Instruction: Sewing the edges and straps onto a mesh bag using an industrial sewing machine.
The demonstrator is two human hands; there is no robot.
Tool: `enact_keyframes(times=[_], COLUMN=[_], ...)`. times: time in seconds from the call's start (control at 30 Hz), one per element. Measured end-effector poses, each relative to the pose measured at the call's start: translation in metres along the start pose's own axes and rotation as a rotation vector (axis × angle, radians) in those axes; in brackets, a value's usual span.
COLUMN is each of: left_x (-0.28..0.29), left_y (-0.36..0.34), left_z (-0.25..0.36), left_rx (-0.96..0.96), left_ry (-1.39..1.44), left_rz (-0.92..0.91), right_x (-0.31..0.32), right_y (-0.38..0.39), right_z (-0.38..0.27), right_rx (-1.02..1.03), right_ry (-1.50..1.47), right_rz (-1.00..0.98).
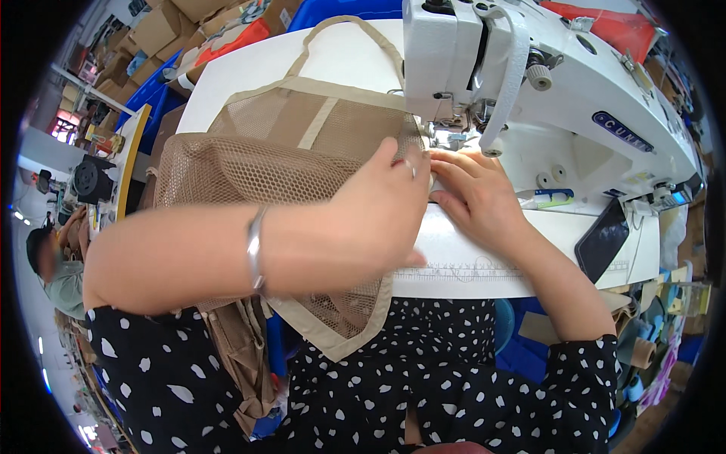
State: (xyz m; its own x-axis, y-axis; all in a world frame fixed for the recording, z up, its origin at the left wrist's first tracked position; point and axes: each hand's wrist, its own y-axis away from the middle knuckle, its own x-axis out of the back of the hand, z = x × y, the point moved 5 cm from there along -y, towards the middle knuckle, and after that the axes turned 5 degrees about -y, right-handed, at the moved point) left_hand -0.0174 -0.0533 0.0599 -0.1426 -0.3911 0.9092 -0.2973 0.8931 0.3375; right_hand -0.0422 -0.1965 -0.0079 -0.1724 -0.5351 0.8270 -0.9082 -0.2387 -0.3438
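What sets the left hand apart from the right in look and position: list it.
The left hand has a silver bracelet behind its wrist; the right hand shows none.
The left hand is over the right part of the brown mesh bag; the right hand is mostly over the white work surface.
Both are ungloved and close together, near the presser foot.

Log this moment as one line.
left hand: over tan mesh bag | right hand: near presser foot | white sewing machine: beyond hands | black phone: right of right hand
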Motion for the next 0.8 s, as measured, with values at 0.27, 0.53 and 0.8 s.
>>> enact_keyframes(times=[0.27,0.53,0.8], left_x=[-0.021,-0.005,-0.011], left_y=[0.074,0.085,0.103], left_z=[0.043,0.042,0.006], left_rx=[0.119,-0.037,0.041], left_ry=[0.109,0.166,0.052], left_rz=[0.155,0.124,0.365], right_x=[-0.002,-0.012,-0.009], right_y=[0.002,0.006,0.004], right_z=[-0.020,-0.049,-0.048], right_rx=[0.147,0.328,0.313], right_ry=[0.076,0.143,0.093], right_rz=[0.094,0.122,0.140])
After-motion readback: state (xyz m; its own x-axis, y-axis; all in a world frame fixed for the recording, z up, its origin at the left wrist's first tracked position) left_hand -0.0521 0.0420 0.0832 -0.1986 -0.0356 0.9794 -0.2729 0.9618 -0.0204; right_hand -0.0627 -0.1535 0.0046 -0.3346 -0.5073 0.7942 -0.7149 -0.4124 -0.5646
